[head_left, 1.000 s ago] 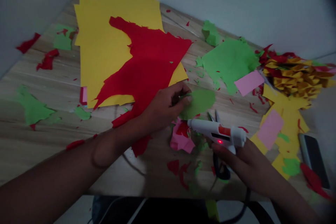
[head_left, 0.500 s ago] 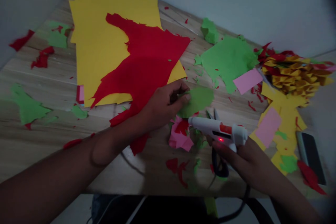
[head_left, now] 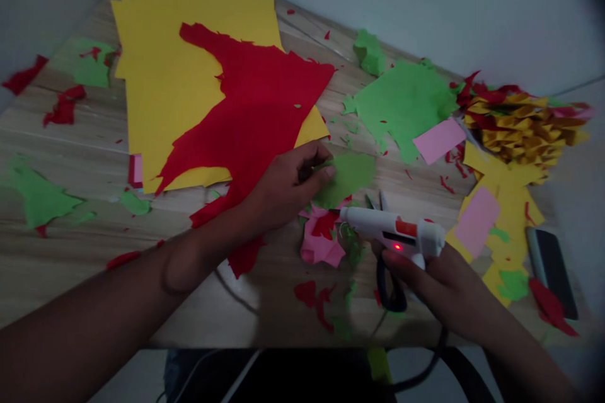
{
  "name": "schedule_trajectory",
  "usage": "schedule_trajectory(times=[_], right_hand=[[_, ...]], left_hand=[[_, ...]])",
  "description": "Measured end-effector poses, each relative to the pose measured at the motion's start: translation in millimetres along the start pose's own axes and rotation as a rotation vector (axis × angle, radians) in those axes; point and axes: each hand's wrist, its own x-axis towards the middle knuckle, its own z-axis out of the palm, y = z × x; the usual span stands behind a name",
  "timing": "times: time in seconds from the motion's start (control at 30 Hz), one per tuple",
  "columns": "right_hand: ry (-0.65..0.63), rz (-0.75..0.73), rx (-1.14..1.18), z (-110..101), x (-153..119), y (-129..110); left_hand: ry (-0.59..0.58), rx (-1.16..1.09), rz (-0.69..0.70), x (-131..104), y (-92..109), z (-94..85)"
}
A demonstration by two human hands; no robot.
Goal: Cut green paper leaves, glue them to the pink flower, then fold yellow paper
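Between the thumb and fingers of my left hand (head_left: 297,179) is a rounded green paper piece (head_left: 353,177), pinched at its left edge. My right hand (head_left: 437,283) grips a white glue gun (head_left: 378,223) with a glowing red light. Its nozzle points left, just below the green piece; I cannot tell whether it touches. A crumpled pink paper (head_left: 321,245) with red on it lies beneath the nozzle. Scissors (head_left: 391,293) with dark handles rest on the table, partly hidden by the gun and my right hand.
Yellow sheets (head_left: 165,88) lie at the left under a torn red sheet (head_left: 265,94). Behind the gun are a green sheet (head_left: 401,104) and a pink rectangle (head_left: 439,140). Folded yellow paper pieces (head_left: 524,129) are heaped at the right, near a phone (head_left: 552,271). Paper scraps litter the table.
The view has shifted slightly, so the table things appear a little farther left. Both hands keep their holds; the nozzle sits at nearly the same place below the green piece.
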Motion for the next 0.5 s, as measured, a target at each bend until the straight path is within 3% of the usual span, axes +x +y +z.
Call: schedule_trajectory(times=[0.23,0.4,0.5], right_hand=[[0.014,0.001,0.011,-1,-1,0],[0.14,0.017,0.104,1,-10,1],[0.273,0.116,0.235,8,-24,-2]], left_hand=[[-0.01,0.056,0.015,1,0,-1.0],[0.033,-0.001,0.012,-1,-1,-0.2],[0.12,-0.094,0.061,-2,7,1.2]])
